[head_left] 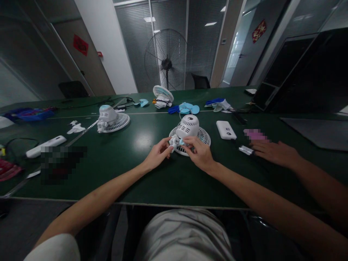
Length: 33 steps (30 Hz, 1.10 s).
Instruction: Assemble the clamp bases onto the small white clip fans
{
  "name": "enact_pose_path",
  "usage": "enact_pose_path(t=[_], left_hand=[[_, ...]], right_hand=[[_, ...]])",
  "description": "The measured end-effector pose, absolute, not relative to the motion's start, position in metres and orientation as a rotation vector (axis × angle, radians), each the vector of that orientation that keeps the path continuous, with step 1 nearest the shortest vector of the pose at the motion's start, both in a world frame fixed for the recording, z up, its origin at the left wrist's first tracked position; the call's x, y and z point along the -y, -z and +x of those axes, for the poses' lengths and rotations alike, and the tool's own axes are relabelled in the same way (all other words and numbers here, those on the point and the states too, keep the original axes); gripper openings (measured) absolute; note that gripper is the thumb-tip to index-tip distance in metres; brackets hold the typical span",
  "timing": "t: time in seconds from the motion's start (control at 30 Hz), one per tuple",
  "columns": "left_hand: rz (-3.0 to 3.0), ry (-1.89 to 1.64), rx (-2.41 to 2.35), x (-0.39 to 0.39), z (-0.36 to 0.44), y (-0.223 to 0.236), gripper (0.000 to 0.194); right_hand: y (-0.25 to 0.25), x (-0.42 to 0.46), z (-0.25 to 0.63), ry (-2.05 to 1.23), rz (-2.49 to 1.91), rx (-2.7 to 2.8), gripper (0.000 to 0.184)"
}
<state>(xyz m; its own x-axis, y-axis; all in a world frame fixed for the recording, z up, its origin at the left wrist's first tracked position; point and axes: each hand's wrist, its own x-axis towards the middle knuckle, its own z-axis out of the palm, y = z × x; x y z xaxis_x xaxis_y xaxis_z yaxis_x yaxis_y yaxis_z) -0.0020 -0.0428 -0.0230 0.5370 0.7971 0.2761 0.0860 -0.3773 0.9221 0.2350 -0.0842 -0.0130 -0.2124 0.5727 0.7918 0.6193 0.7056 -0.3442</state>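
A small white fan lies grille down on the green table, its rounded motor housing (189, 124) on top and the grille (205, 136) spread beneath it. At the near side of the housing, my left hand (159, 153) is closed on the fan's white joint (174, 140). My right hand (200, 153) pinches a small light-blue piece (181, 142) right beside that joint. Whether the piece touches the joint is too small to make out. My fingers cover part of the grille's near rim.
Another person's hand (274, 152) rests at the right by a phone-like blurred thing. A white power bank (226, 129) lies nearer the fan. Further fans (108, 117) stand left and behind, with light-blue blades (189, 108), gloves (219, 104) and a long white case (46, 146).
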Motion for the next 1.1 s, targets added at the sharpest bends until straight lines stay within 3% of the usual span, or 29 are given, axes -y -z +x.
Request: enact_pose_path(t=[0.6,0.77,0.87,0.97,1.1], left_hand=[[1.817,-0.948,-0.649,0.045,0.006,0.020,0.046],[1.893,-0.972,-0.663,0.048,0.010,0.019,0.062],[2.017,-0.903,-0.671,0.043,0.012,0.014,0.053],[2.149,-0.806,-0.692,0.037,0.012,0.008,0.042],[2.182,-0.756,-0.681,0.035,0.010,0.003,0.044]], right_hand=[[0.012,0.085,0.229,0.026,-0.915,1.943,0.013],[0.009,0.084,0.230,0.078,-0.968,1.920,0.013],[0.006,0.083,0.234,0.105,-0.935,2.027,0.017],[0.003,0.084,0.232,-0.023,-0.956,2.012,0.018],[-0.004,0.088,0.225,-0.403,-1.051,1.804,0.023]])
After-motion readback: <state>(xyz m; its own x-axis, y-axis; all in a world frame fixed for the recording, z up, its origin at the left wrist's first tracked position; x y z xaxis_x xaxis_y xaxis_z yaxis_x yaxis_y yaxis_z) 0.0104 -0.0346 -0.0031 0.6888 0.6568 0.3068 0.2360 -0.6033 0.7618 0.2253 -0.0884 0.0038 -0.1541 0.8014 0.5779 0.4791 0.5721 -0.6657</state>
